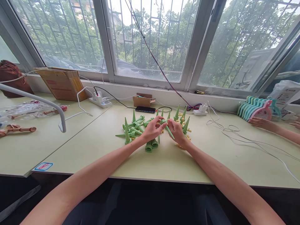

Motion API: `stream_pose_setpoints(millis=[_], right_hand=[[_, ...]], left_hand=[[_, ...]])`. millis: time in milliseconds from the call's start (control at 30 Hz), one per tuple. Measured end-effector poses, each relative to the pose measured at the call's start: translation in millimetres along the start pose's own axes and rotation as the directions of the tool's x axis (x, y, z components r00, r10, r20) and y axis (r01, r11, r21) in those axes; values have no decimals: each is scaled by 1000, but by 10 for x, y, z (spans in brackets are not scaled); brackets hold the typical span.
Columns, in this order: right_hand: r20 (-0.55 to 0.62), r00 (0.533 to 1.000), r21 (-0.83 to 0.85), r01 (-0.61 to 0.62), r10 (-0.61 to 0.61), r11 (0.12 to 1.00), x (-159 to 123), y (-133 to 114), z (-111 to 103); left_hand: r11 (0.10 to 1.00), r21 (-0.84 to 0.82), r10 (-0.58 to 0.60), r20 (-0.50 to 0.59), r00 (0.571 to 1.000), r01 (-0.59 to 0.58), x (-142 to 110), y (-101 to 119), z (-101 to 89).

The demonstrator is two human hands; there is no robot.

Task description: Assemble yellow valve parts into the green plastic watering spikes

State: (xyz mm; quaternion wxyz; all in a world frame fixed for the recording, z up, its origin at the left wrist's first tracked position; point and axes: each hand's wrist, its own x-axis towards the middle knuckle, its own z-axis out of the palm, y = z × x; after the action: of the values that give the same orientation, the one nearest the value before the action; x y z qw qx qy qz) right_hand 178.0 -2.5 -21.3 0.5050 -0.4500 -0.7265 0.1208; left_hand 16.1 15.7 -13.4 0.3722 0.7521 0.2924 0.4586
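Note:
My left hand (152, 129) is closed, its fingertips round the wide end of a green plastic watering spike (170, 133). The spike's point slants down to the right. My right hand (177, 132) is curled shut against the side of this spike; what sits inside its fingers is hidden. Left of my hands lies a loose heap of green spikes and tubes (138, 125). Two green threaded tubes (148, 147) lie close below my left hand. Several upright green spikes with yellow valves (186, 125) stand behind and beside my right hand.
A phone (145, 109) lies behind the heap, before a small open carton (143, 100). Cables (231, 128) trail across the right side. Another person's hand (262, 122) touches pink and teal handled items (254, 107). A white lamp arm (35, 97) crosses the left.

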Motion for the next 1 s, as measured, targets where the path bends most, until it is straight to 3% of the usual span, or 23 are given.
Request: stream_pose_setpoints(millis=[1000], right_hand=[[-20,999,-13,48,-49,999,3,71,42]], left_hand=[[967,212,144,-10,990,-138,-10,-20,-2]])
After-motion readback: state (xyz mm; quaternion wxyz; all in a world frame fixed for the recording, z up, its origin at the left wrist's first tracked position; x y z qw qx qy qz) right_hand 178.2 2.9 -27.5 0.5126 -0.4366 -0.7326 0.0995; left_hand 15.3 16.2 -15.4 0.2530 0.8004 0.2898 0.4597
